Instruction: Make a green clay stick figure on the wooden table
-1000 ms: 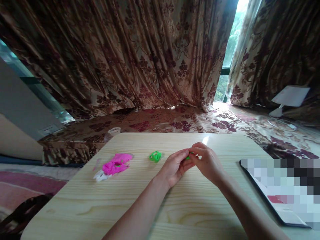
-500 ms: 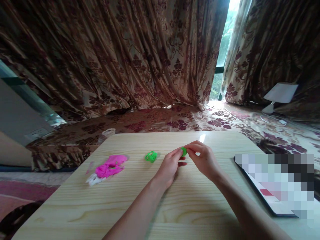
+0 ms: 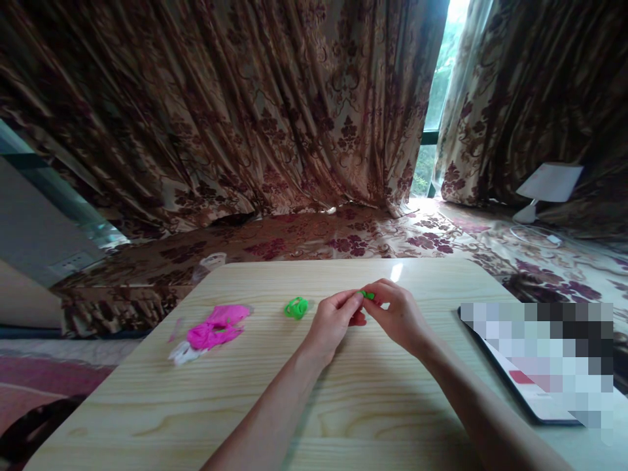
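Observation:
My left hand (image 3: 332, 324) and my right hand (image 3: 398, 316) meet over the middle of a light wooden table (image 3: 275, 392). Both pinch one small green piece (image 3: 367, 295) between their fingertips, so only a sliver of it shows. Another small green piece (image 3: 296, 307) lies on the table just left of my left hand. Further left lies a crumpled pink and white bundle (image 3: 212, 331).
A flat card or booklet (image 3: 534, 366) with a blurred face lies at the table's right edge. Behind the table are a patterned cloth surface (image 3: 353, 239) and heavy brown curtains (image 3: 245, 111). A white lamp (image 3: 547, 186) stands at the far right.
The green piece between my fingers showed as a round shape half a second ago; now it is squeezed to a thin sliver. The hands stay in the same spot.

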Demonstrator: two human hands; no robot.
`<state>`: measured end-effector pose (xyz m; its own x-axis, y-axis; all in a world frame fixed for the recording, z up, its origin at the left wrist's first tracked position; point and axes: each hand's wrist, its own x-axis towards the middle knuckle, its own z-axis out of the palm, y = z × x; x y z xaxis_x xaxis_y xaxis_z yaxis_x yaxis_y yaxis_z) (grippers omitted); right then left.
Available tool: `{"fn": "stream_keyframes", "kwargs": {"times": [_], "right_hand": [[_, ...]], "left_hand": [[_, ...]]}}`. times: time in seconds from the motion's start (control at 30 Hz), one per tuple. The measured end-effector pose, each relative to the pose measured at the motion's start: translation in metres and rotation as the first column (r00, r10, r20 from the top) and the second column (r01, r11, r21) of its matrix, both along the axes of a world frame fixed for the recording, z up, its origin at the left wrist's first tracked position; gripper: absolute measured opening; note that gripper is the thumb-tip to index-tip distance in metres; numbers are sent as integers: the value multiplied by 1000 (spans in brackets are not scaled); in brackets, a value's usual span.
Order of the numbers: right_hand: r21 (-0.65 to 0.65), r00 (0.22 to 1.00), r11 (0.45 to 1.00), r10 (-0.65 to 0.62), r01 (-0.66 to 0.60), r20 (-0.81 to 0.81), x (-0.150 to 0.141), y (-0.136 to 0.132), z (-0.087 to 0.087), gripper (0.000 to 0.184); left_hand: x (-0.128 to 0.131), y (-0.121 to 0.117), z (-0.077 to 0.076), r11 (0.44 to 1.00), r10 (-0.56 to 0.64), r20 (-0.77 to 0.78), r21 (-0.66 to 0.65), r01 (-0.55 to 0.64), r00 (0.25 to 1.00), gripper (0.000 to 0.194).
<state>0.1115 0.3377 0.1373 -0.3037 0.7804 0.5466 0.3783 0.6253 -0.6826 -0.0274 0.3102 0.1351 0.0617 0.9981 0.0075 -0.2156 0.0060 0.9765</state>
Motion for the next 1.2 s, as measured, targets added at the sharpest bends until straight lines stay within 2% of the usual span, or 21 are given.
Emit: {"fn": "stream_keyframes", "kwargs": {"times": [0.07, 0.13, 0.2, 0.27, 0.3, 0.37, 0.47, 0.53, 0.57, 0.63, 0.7, 0.8, 0.87, 0.93, 1.0, 1.07, 1.13, 1.2], "right_hand": [[-78, 997, 997, 17, -22, -70, 0, 1, 1, 11], [-237, 980, 964, 73, -117, -185, 2, 3, 4, 15], [-398, 944, 881, 139, -256, -299, 6, 4, 8, 21], [-484, 918, 808, 165, -335, -360, 10, 6, 11, 29], [-490, 919, 808, 150, -326, -365, 11, 6, 12, 32], [-428, 940, 873, 91, -234, -328, 11, 6, 12, 34], [-212, 974, 972, 53, -102, -222, 5, 2, 9, 28], [-122, 981, 988, 68, -91, -183, 1, 0, 7, 21], [-117, 980, 989, 68, -91, -189, -1, 0, 6, 18], [-195, 966, 973, 74, -125, -247, -2, -1, 7, 15], [-334, 934, 916, 101, -221, -341, 0, 0, 10, 17], [-473, 833, 766, 142, -435, -536, 5, -1, 17, 18], [-491, 755, 671, 158, -555, -637, 7, -3, 21, 17], [-484, 725, 638, 176, -599, -666, 7, -5, 23, 17], [-476, 759, 685, 177, -552, -627, 6, -6, 24, 19], [-448, 830, 783, 151, -432, -537, 4, -5, 23, 22], [-380, 891, 878, 104, -291, -442, 0, -3, 19, 22], [-320, 914, 927, 52, -194, -402, -3, 0, 12, 20]], "left_hand": [[-2, 0, 2, 999, -24, 34, -33, 25, 999, 30], [-4, 0, 4, 998, -36, 65, -51, 40, 997, 30], [-5, 1, 5, 999, -1, 64, -38, 4, 998, 30], [-6, 3, 5, 997, 64, 54, -34, -62, 996, 29], [-6, 4, 4, 994, 100, 57, -46, -98, 993, 29], [-6, 6, 1, 985, 156, 81, -92, -148, 984, 30], [-6, 8, -3, 973, 202, 128, -137, -184, 971, 30], [-6, 8, -3, 976, 192, 146, -128, -174, 970, 27], [-6, 7, -2, 979, 180, 152, -118, -163, 972, 26], [-6, 4, 2, 987, 140, 177, -105, -122, 974, 23], [-8, 2, 8, 994, 66, 256, -101, -42, 964, 20], [-10, 0, 15, 993, -21, 450, -94, 71, 893, 16], [-11, 0, 16, 992, 6, 531, -112, 63, 847, 16], [-10, 1, 13, 991, 68, 502, -135, 1, 862, 19], [-7, 2, 10, 989, 119, 396, -126, -74, 911, 20], [-2, 1, 7, 988, 144, 320, -107, -116, 936, 23], [2, -1, 8, 989, 132, 333, -105, -103, 934, 28], [4, -3, 10, 994, 88, 345, -92, -60, 934, 31]]}}
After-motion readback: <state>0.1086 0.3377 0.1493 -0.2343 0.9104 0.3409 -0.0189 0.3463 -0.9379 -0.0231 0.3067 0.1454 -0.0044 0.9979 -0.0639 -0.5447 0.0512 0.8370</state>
